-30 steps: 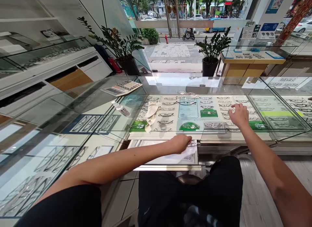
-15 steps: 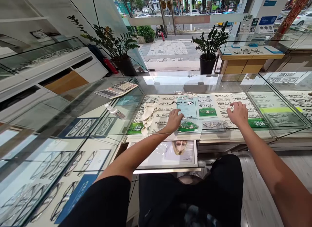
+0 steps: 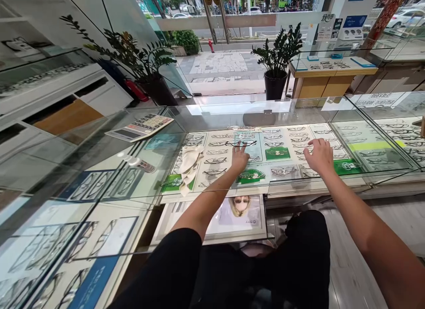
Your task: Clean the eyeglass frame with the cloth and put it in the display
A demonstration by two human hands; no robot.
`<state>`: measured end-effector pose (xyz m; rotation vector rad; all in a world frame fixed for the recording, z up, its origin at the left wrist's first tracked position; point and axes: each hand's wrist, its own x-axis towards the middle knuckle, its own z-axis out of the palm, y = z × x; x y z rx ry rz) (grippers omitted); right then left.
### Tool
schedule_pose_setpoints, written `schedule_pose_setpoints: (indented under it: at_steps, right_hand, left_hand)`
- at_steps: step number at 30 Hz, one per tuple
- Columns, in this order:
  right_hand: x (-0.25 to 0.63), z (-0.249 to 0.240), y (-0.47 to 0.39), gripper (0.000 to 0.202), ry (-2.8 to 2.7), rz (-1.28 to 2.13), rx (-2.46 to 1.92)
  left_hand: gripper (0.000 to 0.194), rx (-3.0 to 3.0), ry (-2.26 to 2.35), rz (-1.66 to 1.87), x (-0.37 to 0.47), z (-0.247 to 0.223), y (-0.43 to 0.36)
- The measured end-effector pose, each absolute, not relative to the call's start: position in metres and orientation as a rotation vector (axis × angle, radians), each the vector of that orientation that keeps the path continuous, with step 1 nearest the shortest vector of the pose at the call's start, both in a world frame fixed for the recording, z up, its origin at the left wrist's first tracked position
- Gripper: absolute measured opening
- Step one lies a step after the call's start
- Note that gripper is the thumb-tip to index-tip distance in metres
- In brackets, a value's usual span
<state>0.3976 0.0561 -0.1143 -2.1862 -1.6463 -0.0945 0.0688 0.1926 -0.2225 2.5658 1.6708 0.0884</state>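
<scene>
My left hand (image 3: 240, 159) reaches over the glass counter top with its fingers apart. Its fingertips overlap the lower edge of a pair of dark-rimmed eyeglasses (image 3: 250, 143); whether they touch is unclear. My right hand (image 3: 320, 156) is at the counter top farther right, thumb and fingers apart, with nothing in it. A cream cloth (image 3: 191, 164) lies crumpled left of my left hand. Farther left, a small white spray bottle (image 3: 141, 164) lies on its side on the glass.
A calculator-like flat keypad (image 3: 141, 126) lies at the counter's left corner. Below the glass, rows of eyeglasses (image 3: 215, 160) rest on display boards. An open drawer (image 3: 212, 220) juts out by my lap. Potted plants (image 3: 276, 83) stand beyond the counter.
My left hand has moved forward to the dark-rimmed eyeglasses, its fingers stretching out. My right hand has barely moved on the counter. The view has shifted slightly.
</scene>
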Motion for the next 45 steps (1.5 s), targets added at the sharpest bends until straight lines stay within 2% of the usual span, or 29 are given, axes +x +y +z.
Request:
schedule_pose_setpoints:
  at_steps: [8, 12, 15, 17, 21, 24, 25, 27, 29, 32, 35, 38, 41, 45]
  right_hand:
    - [0.398, -0.114, 0.055, 0.033, -1.637, -0.086, -2.202]
    - [0.4, -0.115, 0.056, 0.034, -1.638, -0.085, -2.188]
    - [0.401, -0.115, 0.057, 0.035, -1.638, -0.078, -2.2]
    - [0.401, -0.115, 0.058, 0.036, -1.642, -0.072, -2.201]
    - [0.401, -0.114, 0.058, 0.036, -1.645, -0.072, -2.209]
    - [0.4, -0.113, 0.058, 0.036, -1.656, -0.057, -2.215]
    - [0.4, -0.112, 0.058, 0.036, -1.659, -0.052, -2.217]
    - [0.399, -0.111, 0.058, 0.036, -1.658, -0.041, -2.228]
    - [0.399, -0.109, 0.058, 0.037, -1.657, -0.026, -2.248]
    - [0.398, -0.107, 0.059, 0.037, -1.659, -0.014, -2.27]
    - [0.399, -0.105, 0.06, 0.036, -1.658, -0.038, -2.276]
    - [0.4, -0.105, 0.061, 0.036, -1.66, -0.055, -2.279]
    - [0.402, -0.107, 0.063, 0.037, -1.659, -0.055, -2.25]
    - [0.404, -0.11, 0.066, 0.036, -1.654, -0.055, -2.219]
  left_hand:
    - [0.025, 2.558, 1.672, -0.04, 0.078, -0.225, 0.195]
    - [0.029, 2.532, 1.685, 0.118, 0.081, -0.213, 0.178]
    - [0.03, 2.521, 1.617, 0.238, 0.086, -0.201, 0.144]
    - [0.029, 2.499, 1.526, 0.189, 0.085, -0.195, 0.11]
    - [0.047, 2.462, 1.194, 0.035, 0.059, -0.171, 0.025]
    - [0.056, 2.397, 0.913, -0.138, 0.03, -0.126, -0.021]
    - [0.052, 2.374, 0.83, -0.169, 0.023, -0.105, -0.027]
    - [0.031, 2.284, 0.681, -0.312, 0.015, -0.057, -0.02]
    - [0.018, 2.225, 0.703, -0.447, 0.016, -0.005, 0.011]
    - [0.013, 2.421, 0.9, -0.286, 0.016, 0.065, 0.087]
    - [0.024, 2.541, 1.101, -0.017, 0.005, 0.101, 0.165]
    - [0.032, 2.522, 1.256, 0.167, -0.006, 0.086, 0.211]
    - [0.025, 2.498, 1.318, 0.14, 0.002, 0.035, 0.218]
    - [0.018, 2.784, 1.429, 0.244, 0.031, -0.034, 0.204]
